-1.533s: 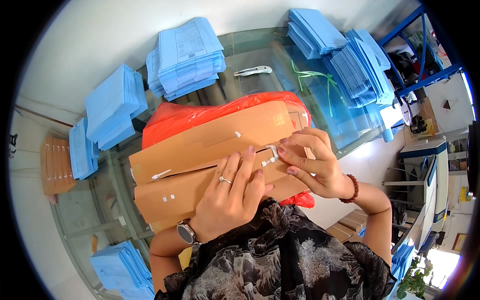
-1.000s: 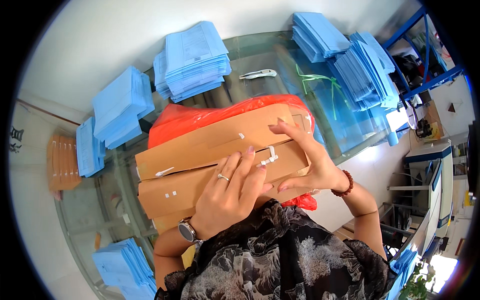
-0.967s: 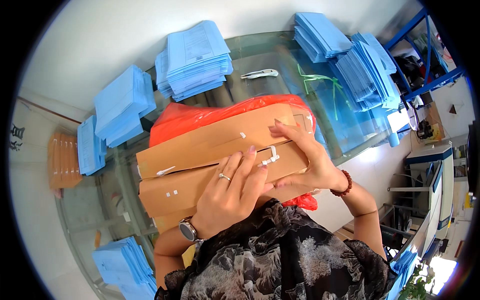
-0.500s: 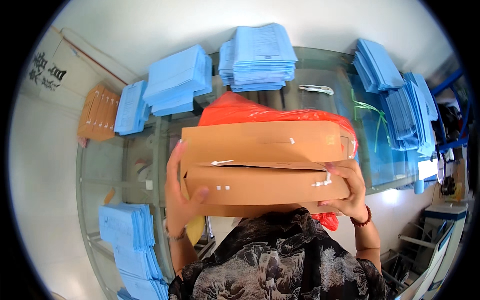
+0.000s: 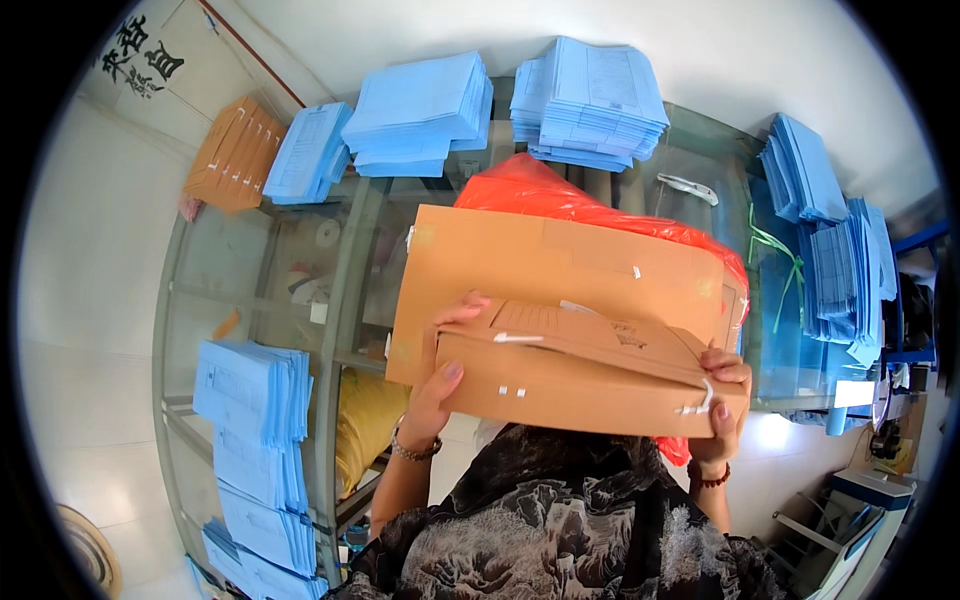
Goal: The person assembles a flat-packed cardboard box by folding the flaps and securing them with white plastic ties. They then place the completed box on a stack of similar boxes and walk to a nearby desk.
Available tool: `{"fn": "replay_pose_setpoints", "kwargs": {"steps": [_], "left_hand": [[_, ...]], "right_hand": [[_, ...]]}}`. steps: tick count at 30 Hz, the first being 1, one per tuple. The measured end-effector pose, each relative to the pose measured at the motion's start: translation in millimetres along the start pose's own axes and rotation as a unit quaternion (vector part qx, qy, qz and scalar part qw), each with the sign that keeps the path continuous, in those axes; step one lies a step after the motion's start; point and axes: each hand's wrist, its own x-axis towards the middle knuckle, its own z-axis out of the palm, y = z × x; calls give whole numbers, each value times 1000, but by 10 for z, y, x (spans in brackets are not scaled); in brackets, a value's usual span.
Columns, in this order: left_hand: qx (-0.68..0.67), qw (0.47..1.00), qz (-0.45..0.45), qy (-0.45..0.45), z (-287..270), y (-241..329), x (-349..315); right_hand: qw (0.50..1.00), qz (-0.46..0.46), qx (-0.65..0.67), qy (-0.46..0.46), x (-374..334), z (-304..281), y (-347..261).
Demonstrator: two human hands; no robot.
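Note:
A brown cardboard file box (image 5: 590, 395) is held between my two hands, its long side toward me and its printed lid tilted up. My left hand (image 5: 435, 395) grips its left end, thumb on the near side and fingers over the top edge. Around the right end curls my right hand (image 5: 724, 410). A narrow gap shows under the lid along the upper edge, and small white fasteners dot the side. Just beyond lies another brown cardboard piece, likely a second file box (image 5: 560, 250), resting against a red plastic bag (image 5: 600, 210).
Stacks of blue folders (image 5: 590, 100) line the back of the glass-topped table (image 5: 375, 235), with more at the left and right. Brown file boxes (image 5: 235, 155) stand at the far left corner. A white-handled cutter (image 5: 688, 188) and green string (image 5: 780, 250) lie on the right side.
The held box has come away from the brown one behind it and tilted, so its printed lid now shows. My left hand has shifted its grip on the left end. The view has turned somewhat.

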Motion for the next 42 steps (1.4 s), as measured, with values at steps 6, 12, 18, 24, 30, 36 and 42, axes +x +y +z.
{"fn": "replay_pose_setpoints", "kwargs": {"steps": [6, 12, 18, 24, 30, 36, 42], "left_hand": [[-6, 996, 85, -19, 91, -140, 240], [177, 959, 209, -78, -83, -670, 367], [208, 972, 80, -74, -72, -1201, -209], [227, 967, -18, -117, -143, -1184, -366], [22, 995, -87, -51, 140, -1049, -362], [70, 996, -30, 55, 380, -1300, -354], [94, 992, -20, 81, 464, -1332, -335]], "right_hand": [[992, -118, 37, -10, 559, -46, 147], [984, -81, -123, -102, 672, -394, 466], [915, -26, -325, -238, 111, -580, 511], [818, -148, -510, -220, -115, 306, 334], [827, -159, -427, -331, 166, 1131, 432], [805, -170, -461, -332, 160, 1005, 699], [703, -267, -566, -339, 148, 947, 770]]}}
